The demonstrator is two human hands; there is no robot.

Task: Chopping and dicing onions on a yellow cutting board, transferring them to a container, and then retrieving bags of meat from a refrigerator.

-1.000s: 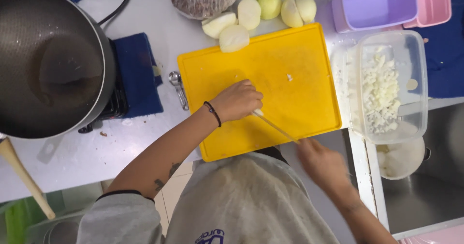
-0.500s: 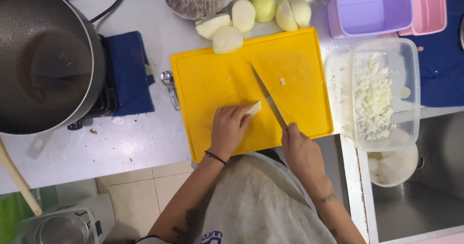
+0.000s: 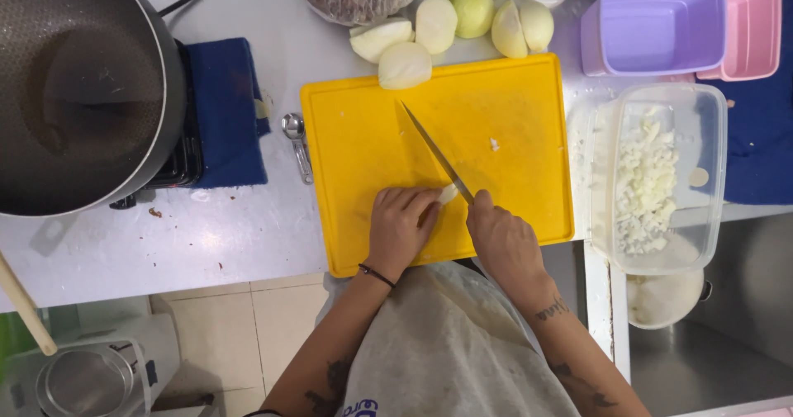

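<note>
A yellow cutting board (image 3: pixel 504 103) lies on the white counter. My left hand (image 3: pixel 399 227) presses a small pale onion piece (image 3: pixel 448 194) against the board near its front edge. My right hand (image 3: pixel 504 239) grips the handle of a knife (image 3: pixel 434 149); its blade points up and left across the board and meets the onion piece. Several peeled onion halves (image 3: pixel 450 25) lie just beyond the board's far edge.
A large dark pan (image 3: pixel 78 87) sits on a burner at the left, over a blue cloth (image 3: pixel 227 111). A clear tub of chopped onion (image 3: pixel 652 177) stands right of the board; purple (image 3: pixel 657 25) and pink (image 3: pixel 752 29) tubs behind it. A metal spoon (image 3: pixel 296 144) lies left of the board.
My left hand has drawn back to the board's front edge with the onion piece. The right hand has risen beside it, and the knife blade now rests against the piece.
</note>
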